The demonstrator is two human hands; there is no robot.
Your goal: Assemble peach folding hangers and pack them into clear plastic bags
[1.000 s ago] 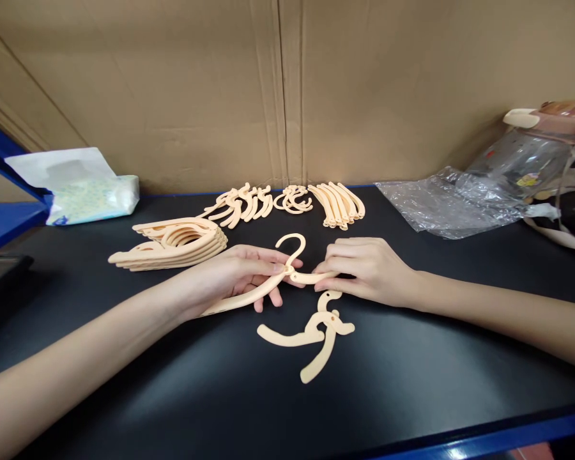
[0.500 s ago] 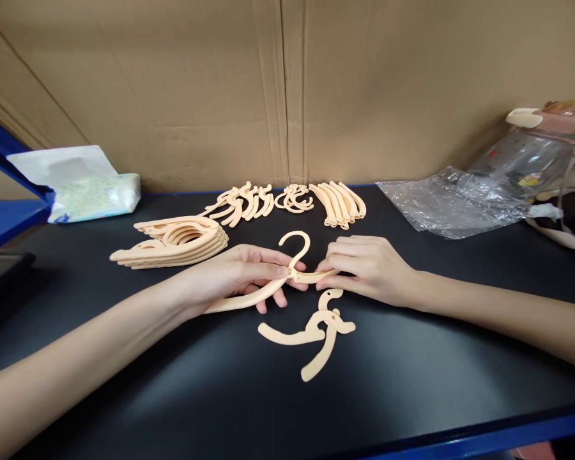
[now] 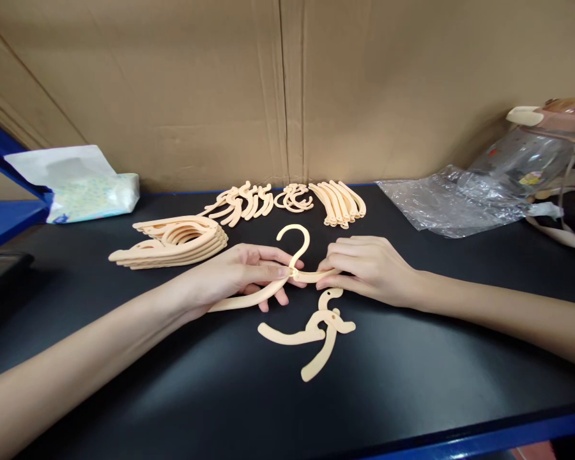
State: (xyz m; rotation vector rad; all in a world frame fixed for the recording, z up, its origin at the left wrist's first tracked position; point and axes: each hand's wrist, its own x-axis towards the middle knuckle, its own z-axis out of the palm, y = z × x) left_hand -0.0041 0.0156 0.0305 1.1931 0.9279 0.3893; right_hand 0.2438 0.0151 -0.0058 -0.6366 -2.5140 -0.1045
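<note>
Between my hands is a cream plastic clothes hanger [image 3: 253,299], its curved hook [image 3: 306,241] standing up from the centre joint. My left hand [image 3: 249,271] grips it near that joint, the thumb on top and the fingers behind and below. The short right arm of the hanger is pinched in my right hand [image 3: 364,265], which covers its far end. Just below, on the table, lie loose curved hanger pieces [image 3: 287,335], some overlapping, with small holes at their ends.
Folded hangers [image 3: 172,243] are stacked at left. Along the back lie curved arms [image 3: 244,201], hooks [image 3: 294,198] and straighter arms [image 3: 338,204]. A tissue pack [image 3: 93,195] is far left; a plastic bag [image 3: 450,201] and a clear bottle [image 3: 527,160] are right. Cardboard [image 3: 196,96] walls the back.
The hanger's hook has tilted slightly to the left and stands a little higher. Both hands keep nearly the same place and hold.
</note>
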